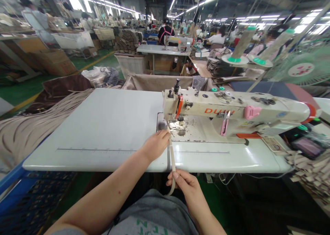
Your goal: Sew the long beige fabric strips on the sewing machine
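Observation:
A narrow beige fabric strap [172, 156] runs from under the needle area of the sewing machine [201, 106] down over the table's front edge. Close in front of the presser foot, my left hand [158, 143] has its fingers closed on the strap. Lower down, just off the front edge, my right hand [184, 181] pinches the same strap between thumb and fingers. The strap's end curls below that hand, in front of the grey shirt. My left fingers hide part of the strap near the needle plate.
The white sewing table [108, 125] carries a printed ruler line. Pink thread snips [225, 124] hang on the machine. Bundled strips [38, 125] lie at the left above a blue crate [33, 197]. Thread cones [242, 45] and a fan [301, 66] stand at the right.

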Demonstrator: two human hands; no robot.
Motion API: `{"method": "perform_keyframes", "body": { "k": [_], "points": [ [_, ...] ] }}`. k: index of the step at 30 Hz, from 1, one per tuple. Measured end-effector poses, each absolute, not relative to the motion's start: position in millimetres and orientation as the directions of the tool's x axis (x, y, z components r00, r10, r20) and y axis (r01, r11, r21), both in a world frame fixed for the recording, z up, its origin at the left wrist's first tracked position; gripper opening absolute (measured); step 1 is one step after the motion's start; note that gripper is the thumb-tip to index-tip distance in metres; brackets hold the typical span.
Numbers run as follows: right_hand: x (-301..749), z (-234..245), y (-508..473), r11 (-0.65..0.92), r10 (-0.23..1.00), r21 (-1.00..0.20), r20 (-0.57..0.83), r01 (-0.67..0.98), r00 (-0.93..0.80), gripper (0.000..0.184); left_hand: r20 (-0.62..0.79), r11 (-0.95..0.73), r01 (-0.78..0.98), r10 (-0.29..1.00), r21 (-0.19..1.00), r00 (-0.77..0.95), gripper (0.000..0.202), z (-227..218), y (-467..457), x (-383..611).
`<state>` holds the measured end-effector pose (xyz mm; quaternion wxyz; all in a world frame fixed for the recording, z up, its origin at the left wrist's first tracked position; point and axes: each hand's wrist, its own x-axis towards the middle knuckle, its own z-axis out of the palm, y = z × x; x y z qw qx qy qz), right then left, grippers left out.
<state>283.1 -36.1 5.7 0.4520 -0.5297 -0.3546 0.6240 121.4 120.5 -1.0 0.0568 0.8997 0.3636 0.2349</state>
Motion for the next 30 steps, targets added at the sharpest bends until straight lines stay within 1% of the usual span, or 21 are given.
{"method": "perform_keyframes", "body": {
  "k": [4,8,11,14,21,24,27,30],
  "points": [
    [284,0,-35,-0.345,0.938,-0.917,-0.341,-0.202,-0.055,0.045,0.382,-0.734,0.625,0.675,0.265,0.631,0.018,-1,121,122],
    [283,3,-36,-0.358,0.931,-0.907,-0.363,-0.223,-0.020,0.044,0.403,-0.742,0.624,0.663,0.245,0.631,0.017,-4,123,122],
    [282,5,-36,-0.355,0.931,-0.906,-0.364,-0.230,-0.004,0.044,0.402,-0.743,0.617,0.664,0.260,0.630,0.016,-7,123,122],
    [283,2,-35,-0.345,0.937,-0.913,-0.349,-0.217,-0.023,0.046,0.388,-0.740,0.610,0.670,0.283,0.633,0.015,-8,124,123],
    [286,-5,-36,-0.350,0.937,-0.920,-0.343,-0.177,-0.072,0.047,0.393,-0.722,0.626,0.689,0.296,0.609,0.028,-8,127,125],
    [285,-1,-37,-0.349,0.937,-0.921,-0.345,-0.174,-0.054,0.045,0.390,-0.718,0.629,0.693,0.297,0.607,0.029,-9,128,126],
    [284,4,-38,-0.345,0.939,-0.922,-0.342,-0.178,-0.048,0.045,0.396,-0.716,0.641,0.693,0.277,0.603,0.028,-10,127,125],
    [284,4,-37,-0.348,0.938,-0.919,-0.343,-0.184,-0.061,0.044,0.388,-0.728,0.642,0.678,0.240,0.624,0.022,-9,125,124]
  ]
}}
